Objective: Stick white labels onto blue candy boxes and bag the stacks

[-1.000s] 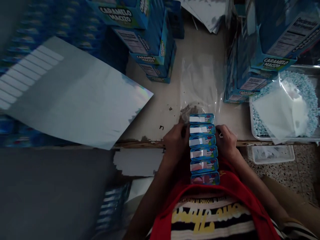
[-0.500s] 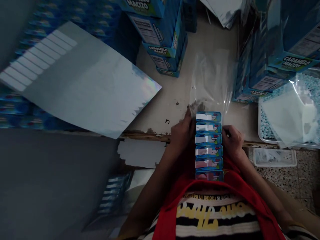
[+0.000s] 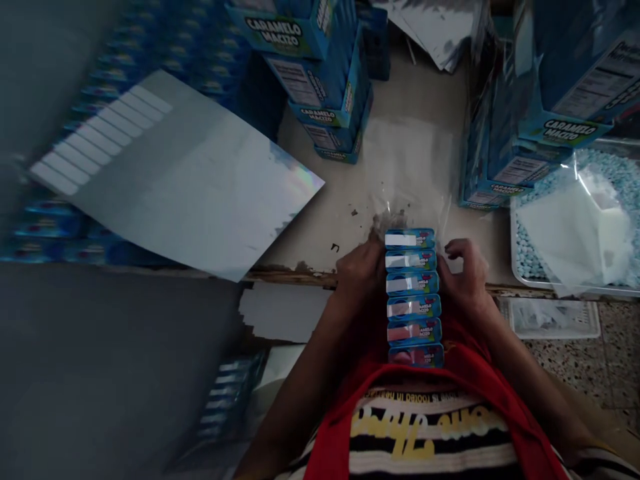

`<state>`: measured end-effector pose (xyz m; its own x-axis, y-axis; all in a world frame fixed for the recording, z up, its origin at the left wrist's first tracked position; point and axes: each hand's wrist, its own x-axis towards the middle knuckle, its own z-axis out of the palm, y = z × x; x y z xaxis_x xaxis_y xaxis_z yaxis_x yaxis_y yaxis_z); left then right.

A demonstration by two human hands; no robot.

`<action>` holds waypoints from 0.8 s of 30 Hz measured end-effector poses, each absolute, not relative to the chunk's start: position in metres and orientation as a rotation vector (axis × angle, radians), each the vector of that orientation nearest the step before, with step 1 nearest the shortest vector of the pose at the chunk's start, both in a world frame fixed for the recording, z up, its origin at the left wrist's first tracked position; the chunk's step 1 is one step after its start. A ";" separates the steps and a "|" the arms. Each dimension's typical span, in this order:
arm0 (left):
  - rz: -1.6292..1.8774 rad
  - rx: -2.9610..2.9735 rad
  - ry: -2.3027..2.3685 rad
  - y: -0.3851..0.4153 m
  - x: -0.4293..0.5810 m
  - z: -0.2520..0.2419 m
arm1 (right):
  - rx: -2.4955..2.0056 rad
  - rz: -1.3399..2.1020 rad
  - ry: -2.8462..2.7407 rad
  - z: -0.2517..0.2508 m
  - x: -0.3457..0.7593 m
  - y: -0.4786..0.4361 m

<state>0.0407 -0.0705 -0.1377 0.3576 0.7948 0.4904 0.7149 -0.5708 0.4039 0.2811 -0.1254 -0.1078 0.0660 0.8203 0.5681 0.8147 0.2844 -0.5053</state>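
A row of six small blue candy boxes (image 3: pixel 413 298) is clamped between the left hand (image 3: pixel 359 275) and right hand (image 3: pixel 466 275), both closed on its sides. Its long axis runs straight away from the body, over the desk (image 3: pixel 345 200) edge. The far end is met by a clear plastic bag (image 3: pixel 413 170) lying directly ahead.

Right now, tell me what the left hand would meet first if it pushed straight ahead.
Likely the clear plastic bag lying on the table just beyond the left hand, beside the row of small boxes; depth is unclear.

Dim light falls on a beige tabletop (image 3: pixel 345 193) with a chipped front edge, above speckled terrazzo floor (image 3: pixel 607 363).
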 end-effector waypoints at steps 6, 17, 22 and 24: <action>1.490 2.395 1.298 -0.068 0.045 -0.140 | -1.268 -0.011 -1.864 -0.095 0.280 -0.111; 1.468 1.785 1.455 -0.074 0.056 -0.135 | -1.539 0.042 -1.517 -0.097 0.264 -0.121; 1.342 1.708 1.438 -0.067 0.056 -0.117 | -1.556 0.182 -1.335 -0.095 0.258 -0.123; 1.342 1.655 1.462 -0.067 0.059 -0.107 | -1.564 0.202 -1.334 -0.092 0.257 -0.123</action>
